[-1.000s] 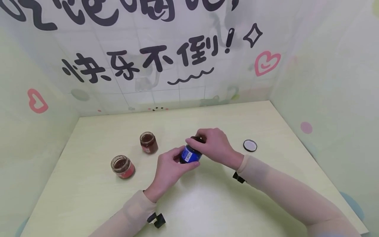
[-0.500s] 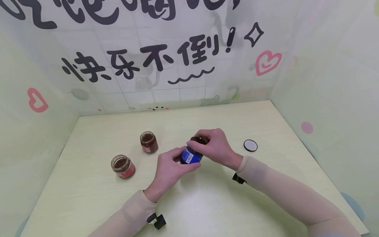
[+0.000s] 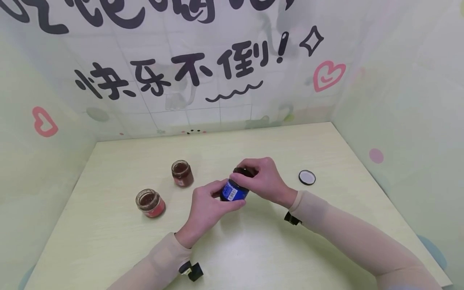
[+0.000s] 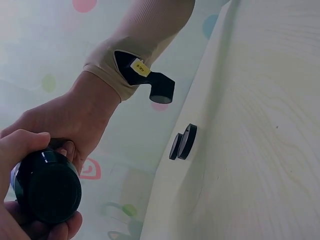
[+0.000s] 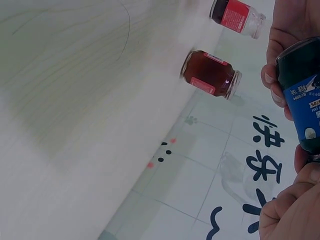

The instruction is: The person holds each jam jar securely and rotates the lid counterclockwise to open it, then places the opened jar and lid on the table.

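Note:
A dark jam jar (image 3: 233, 191) with a blue label is held tilted above the table between both hands. My left hand (image 3: 212, 205) grips its body, thumb across the lower part. My right hand (image 3: 262, 179) holds the lid end, with the thumb and fingers curled round it. The left wrist view shows the jar's dark bottom (image 4: 52, 187) toward the camera. In the right wrist view the label (image 5: 307, 102) shows white print, and the right fingers (image 5: 287, 205) cover the lid end.
Two lidless jars of reddish-brown jam, a front one (image 3: 150, 203) and a back one (image 3: 182, 174), stand left on the pale table (image 3: 108, 241). A loose lid (image 3: 307, 177) lies right. Two lids, a nearer (image 4: 188, 141) and a farther (image 4: 175, 146), show in the left wrist view. Printed walls (image 3: 203, 117) enclose the table.
The jar and the right hand's thumb have shifted very slightly to the right and down, mostly in the first half second. Both hands keep their hold; the standing jars are unmoved.

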